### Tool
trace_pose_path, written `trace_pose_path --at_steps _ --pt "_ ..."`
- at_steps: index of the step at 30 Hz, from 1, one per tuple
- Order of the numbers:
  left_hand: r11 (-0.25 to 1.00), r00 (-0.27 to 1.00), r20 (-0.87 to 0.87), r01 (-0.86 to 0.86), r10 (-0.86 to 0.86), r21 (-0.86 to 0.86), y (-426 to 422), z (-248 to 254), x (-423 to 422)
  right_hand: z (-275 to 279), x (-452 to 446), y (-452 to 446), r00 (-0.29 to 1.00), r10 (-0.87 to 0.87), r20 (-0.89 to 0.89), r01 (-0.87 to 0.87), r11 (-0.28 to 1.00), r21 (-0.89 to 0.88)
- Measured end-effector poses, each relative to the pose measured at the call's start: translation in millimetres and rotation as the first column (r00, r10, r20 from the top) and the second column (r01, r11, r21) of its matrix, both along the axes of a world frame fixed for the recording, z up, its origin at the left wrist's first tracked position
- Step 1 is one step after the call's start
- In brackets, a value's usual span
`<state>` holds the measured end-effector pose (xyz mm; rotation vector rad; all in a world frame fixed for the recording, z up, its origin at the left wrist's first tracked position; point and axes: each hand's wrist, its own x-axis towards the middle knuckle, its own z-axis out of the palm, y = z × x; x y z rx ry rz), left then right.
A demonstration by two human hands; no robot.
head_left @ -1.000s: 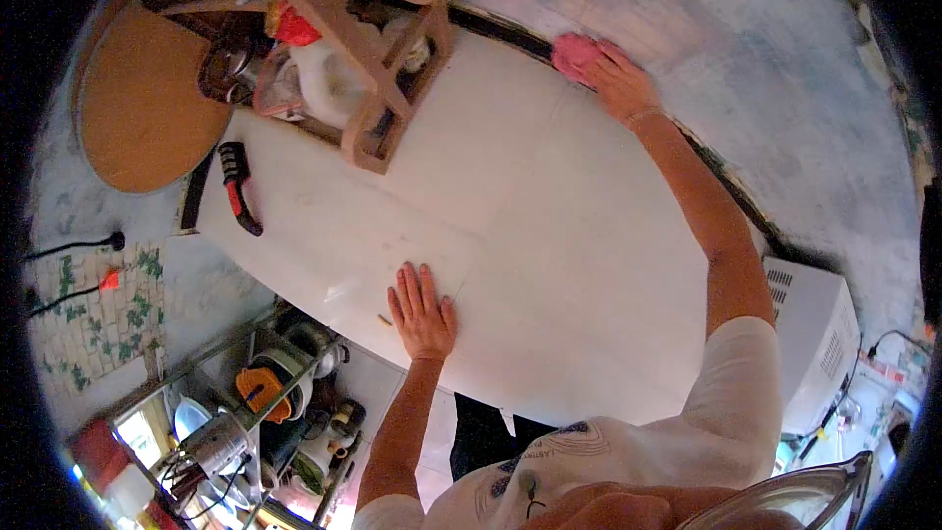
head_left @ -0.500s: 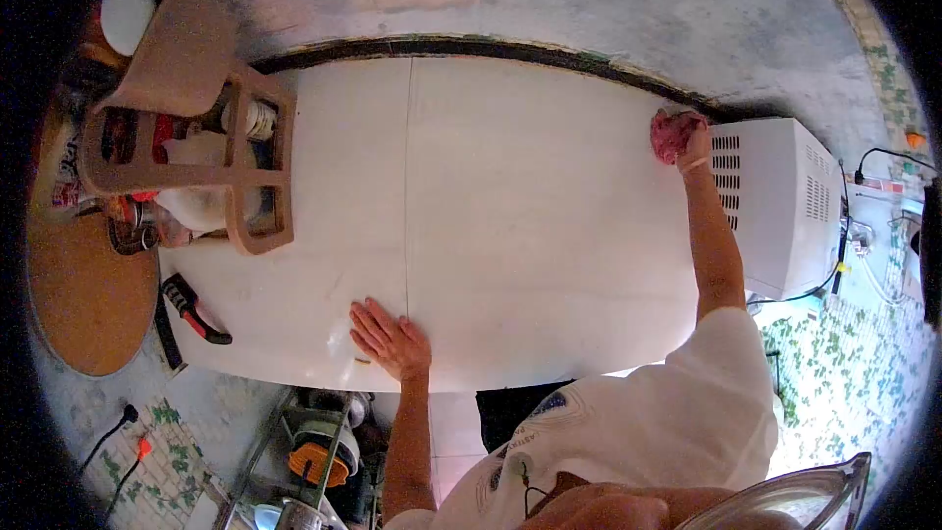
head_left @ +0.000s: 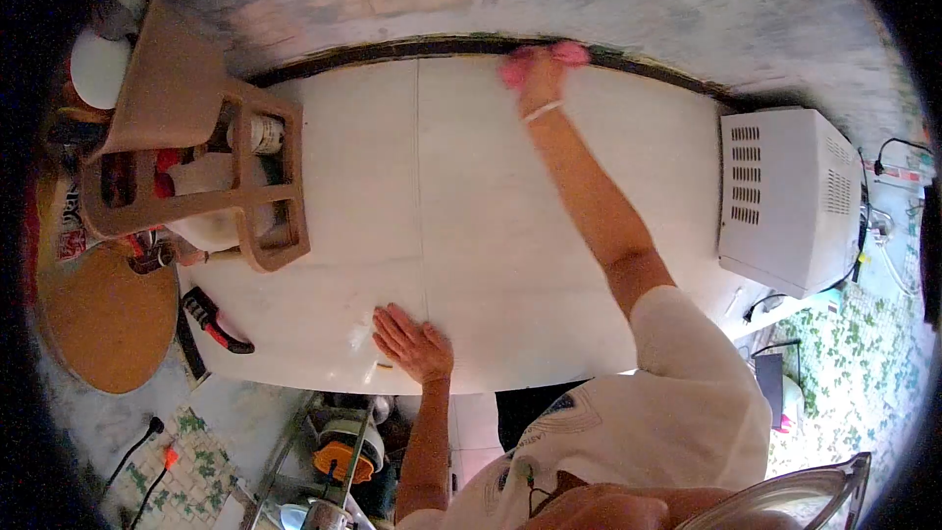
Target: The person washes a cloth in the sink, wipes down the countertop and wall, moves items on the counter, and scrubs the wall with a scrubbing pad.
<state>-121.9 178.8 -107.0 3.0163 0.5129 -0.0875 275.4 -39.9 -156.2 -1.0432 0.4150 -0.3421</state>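
My right hand (head_left: 540, 83) grips a pink cloth (head_left: 569, 54) at the back edge of the white tabletop (head_left: 471, 196), against the dark strip along the wall. The cloth shows on both sides of the fingers and is a little blurred. My left hand (head_left: 414, 345) rests flat near the front edge of the tabletop, fingers stretched out and nothing held. Just left of it on the surface is a small yellowish mark (head_left: 383, 365).
A brown plastic rack (head_left: 260, 255) with jars and bottles stands at the left. Near it lie a black-and-red knife sharpener (head_left: 218, 322) and a round brown board (head_left: 108, 324). A white vented appliance (head_left: 785, 196) stands at the right. A dark strip (head_left: 402, 51) runs along the back.
My right hand has swept the cloth leftward along the back edge, away from the white appliance. My left hand stays flat on the tabletop. The whole view has shifted slightly.
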Motion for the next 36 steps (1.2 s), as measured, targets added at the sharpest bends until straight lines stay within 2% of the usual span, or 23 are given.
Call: trace_pose_path --at_steps 2,3,5,7,9,11,12,13,14,15,16,17,18,19,20,21,22,23,25,28,32,34,36 --pt "1.0 1.0 0.02 0.002 -0.002 0.001 -1.5 2.2 1.8 21.4 -3.3 83.3 0.996 -0.003 -0.094 0.005 1.0 0.021" --pt "1.0 1.0 0.016 0.001 0.0 -0.006 -3.4 3.2 2.9 29.1 -3.5 112.6 0.991 0.134 0.024 -0.136 0.981 0.141" --pt "1.0 1.0 -0.002 -0.001 0.001 -0.01 -1.4 1.9 0.3 33.4 -9.1 166.3 0.896 0.341 0.284 -0.423 0.85 0.315" --pt "1.0 1.0 0.015 0.005 -0.004 -0.022 -2.1 1.3 1.1 9.9 13.7 227.7 0.835 0.474 0.281 -0.547 0.652 0.525" --pt "1.0 1.0 0.023 0.015 -0.014 -0.007 -1.9 -0.7 -2.0 6.1 28.6 236.2 0.826 0.543 0.15 -0.489 0.559 0.669" --pt "0.999 0.998 0.039 0.04 -0.039 -0.004 -3.2 -4.5 -1.4 59.2 5.6 204.1 0.961 0.268 0.06 -0.247 0.747 0.617" --pt "1.0 0.999 0.04 0.027 -0.028 0.011 -3.4 -4.2 -1.7 56.2 2.8 174.8 0.968 0.243 0.06 -0.228 0.759 0.61" --pt "1.0 0.999 0.043 0.016 -0.017 0.021 -4.7 -5.2 -0.5 44.7 -2.6 139.0 0.947 0.321 -0.029 -0.317 0.914 -0.253" --pt "0.999 0.998 0.046 0.047 -0.047 0.006 -6.2 -5.5 0.1 31.1 -10.2 94.0 0.925 0.34 -0.17 -0.359 0.637 -0.682" --pt "0.999 0.999 0.042 0.032 -0.034 0.037 -7.8 -5.7 -0.1 17.5 -18.0 48.7 0.936 0.243 -0.253 -0.304 0.203 -0.931" --pt "0.997 0.999 0.036 0.012 -0.015 0.073 -7.8 -5.6 -1.4 16.4 -25.2 11.0 0.968 0.126 -0.215 -0.249 0.492 -0.834" --pt "0.998 0.994 0.099 0.036 -0.041 0.056 -5.3 -9.9 -3.5 10.5 -39.1 -44.7 0.986 0.152 -0.061 -0.113 0.362 -0.925" --pt "0.997 0.994 0.095 0.051 -0.056 0.053 -5.7 -10.3 -2.4 14.1 -43.1 -91.2 0.988 0.137 -0.065 -0.111 0.361 -0.926" --pt "0.997 0.994 0.095 0.053 -0.058 0.053 -4.6 -10.1 -2.6 21.4 -42.7 -131.3 1.0 -0.025 -0.017 0.017 0.919 -0.393" --pt "0.997 0.994 0.094 0.057 -0.062 0.053 -5.2 -8.8 -3.2 25.5 -45.6 -172.9 0.979 -0.181 -0.091 0.202 0.908 0.368" --pt "0.996 0.993 0.092 0.07 -0.075 0.052 -5.6 -7.5 -3.7 23.0 -54.4 -213.7 0.971 -0.24 0.017 0.228 0.94 0.254" --pt "0.995 0.99 0.11 0.077 -0.083 0.059 -6.6 -7.4 -3.0 13.2 -48.9 -257.4 0.931 -0.355 -0.083 0.363 0.923 0.127" --pt "0.994 0.988 0.129 0.079 -0.087 0.069 -7.5 -8.2 -1.7 21.0 -53.9 -280.7 0.935 -0.353 0.009 0.351 0.927 -0.131" --pt "0.996 0.989 0.128 0.071 -0.078 0.058 -9.5 -8.2 -2.3 36.0 -49.8 -315.1 0.895 -0.433 0.106 0.423 0.9 0.104" --pt "0.996 0.988 0.141 0.059 -0.067 0.064 -6.1 -11.4 -1.4 10.7 -31.1 -367.2 0.947 -0.305 -0.098 0.313 0.947 0.077" --pt "0.997 0.996 0.075 0.048 -0.053 0.058 -6.2 -6.6 -3.4 23.6 -31.1 -338.2 0.946 -0.241 -0.217 0.231 0.97 -0.072" --pt "0.998 0.995 0.094 0.03 -0.035 0.049 -5.0 -7.5 -4.4 53.7 -39.6 -300.7 0.973 -0.11 -0.202 0.122 0.991 0.046" --pt "0.998 0.997 0.062 0.047 -0.049 0.04 -7.1 -2.9 -1.8 26.2 -37.5 -273.6 0.994 -0.04 -0.1 0.059 0.98 0.189"
